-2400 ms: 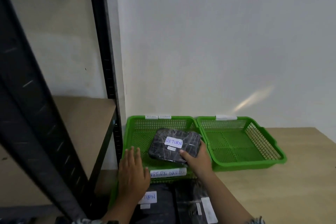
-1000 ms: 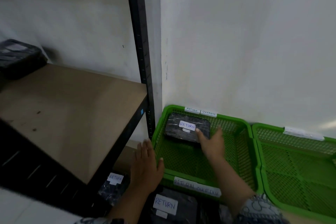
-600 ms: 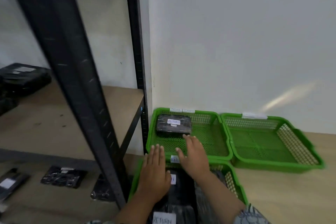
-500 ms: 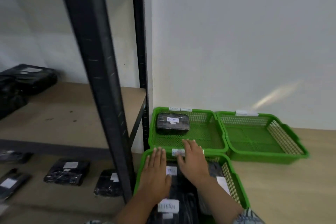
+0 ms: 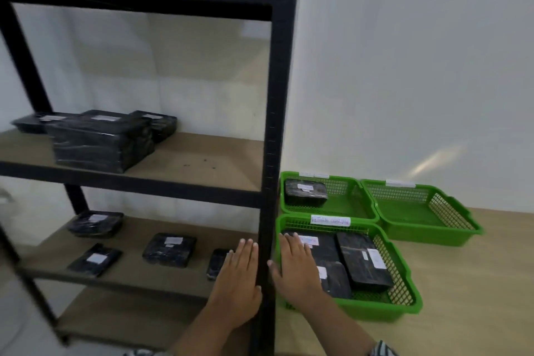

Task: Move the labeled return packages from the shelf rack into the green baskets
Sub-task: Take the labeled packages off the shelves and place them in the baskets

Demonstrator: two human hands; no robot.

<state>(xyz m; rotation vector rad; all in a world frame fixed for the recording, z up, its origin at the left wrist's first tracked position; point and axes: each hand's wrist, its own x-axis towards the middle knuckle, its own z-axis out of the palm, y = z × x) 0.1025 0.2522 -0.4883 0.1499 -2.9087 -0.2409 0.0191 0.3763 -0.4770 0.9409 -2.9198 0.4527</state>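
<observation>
Three green baskets sit on the floor right of the black shelf rack (image 5: 271,136). The far left basket (image 5: 351,205) holds one black labeled package (image 5: 304,191). The near basket (image 5: 404,289) holds several black packages (image 5: 362,261). The far right basket (image 5: 427,217) has nothing in it. My left hand (image 5: 238,277) is flat and open left of the rack post. My right hand (image 5: 297,266) is flat and open over the near basket's left side. More black labeled packages lie on the lower shelf (image 5: 169,248) and the middle shelf (image 5: 101,139).
The rack's black upright post stands between my two hands. A white wall rises behind the baskets. Wooden floor spreads to the right of the baskets. A small dark package (image 5: 216,263) lies on the lower shelf just beyond my left hand.
My right hand let go of the package in the far left basket and drew back. The view pulled back and up, showing more shelves. Both hands are now empty either side of the post.
</observation>
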